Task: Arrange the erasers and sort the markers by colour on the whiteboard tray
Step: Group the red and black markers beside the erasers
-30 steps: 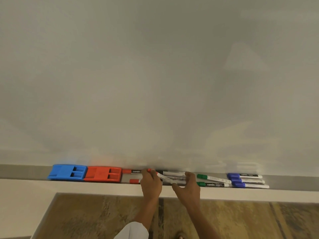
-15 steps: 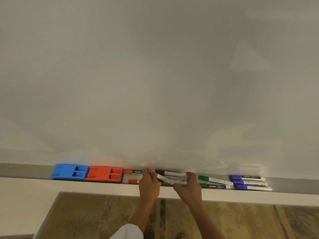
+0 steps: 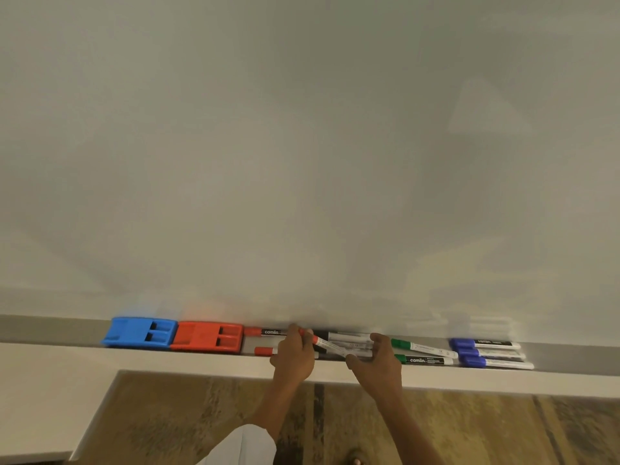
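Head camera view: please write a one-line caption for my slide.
Left hand holds a red-capped white marker over the grey whiteboard tray; right hand reaches beside it.

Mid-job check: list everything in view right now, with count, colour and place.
Erasers: 2, blue and red, side by side, tray's left end.
Red markers: 3; two lying right of the red eraser, one held tilted.
Black markers: at least 2, partly hidden, tray centre.
Green markers: 2, right of centre.
Blue markers: 3, far right.
Tray: 1, grey.
Whiteboard: 1, white.
Left hand: grips the tilted red marker.
Right hand: open, over the black markers.
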Tool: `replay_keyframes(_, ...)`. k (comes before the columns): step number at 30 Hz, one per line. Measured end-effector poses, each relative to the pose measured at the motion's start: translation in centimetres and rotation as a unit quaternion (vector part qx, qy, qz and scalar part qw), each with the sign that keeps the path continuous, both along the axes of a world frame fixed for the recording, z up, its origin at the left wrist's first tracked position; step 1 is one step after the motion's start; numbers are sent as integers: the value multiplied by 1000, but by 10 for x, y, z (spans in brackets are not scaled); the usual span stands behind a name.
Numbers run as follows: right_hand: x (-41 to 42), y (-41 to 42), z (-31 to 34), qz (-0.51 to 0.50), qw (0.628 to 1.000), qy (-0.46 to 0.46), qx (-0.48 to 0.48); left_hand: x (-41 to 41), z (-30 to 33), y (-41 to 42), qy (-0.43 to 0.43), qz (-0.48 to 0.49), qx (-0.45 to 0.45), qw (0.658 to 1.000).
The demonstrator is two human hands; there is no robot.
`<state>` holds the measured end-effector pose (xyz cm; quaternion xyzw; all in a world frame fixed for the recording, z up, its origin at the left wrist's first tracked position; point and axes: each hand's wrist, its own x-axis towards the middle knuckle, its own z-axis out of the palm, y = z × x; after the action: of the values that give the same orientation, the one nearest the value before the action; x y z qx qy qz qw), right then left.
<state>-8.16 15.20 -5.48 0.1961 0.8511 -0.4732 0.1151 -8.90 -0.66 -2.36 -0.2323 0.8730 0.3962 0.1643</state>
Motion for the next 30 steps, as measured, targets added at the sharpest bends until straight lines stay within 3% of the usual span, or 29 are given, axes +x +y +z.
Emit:
replay_keyframes(11,-3,16,6,21,999,-16,32,1,3,7,4,-58,-10,998)
replay_keyframes(16,-10,19,10,19,999,-9,45,-1,4,1,52,-46,9,998)
replay_keyframes(21,-19,28,13,1,999,-18,27,-7,1,3,84,-26,111,990)
replay_keyframes(26,-21,34,15,5,999,-21,24,-9,-4,5,13,33,249,968)
replay_keyframes(30,-23,37,13,20,999,-45,-18,-14,-2,12,-6,24,253,967)
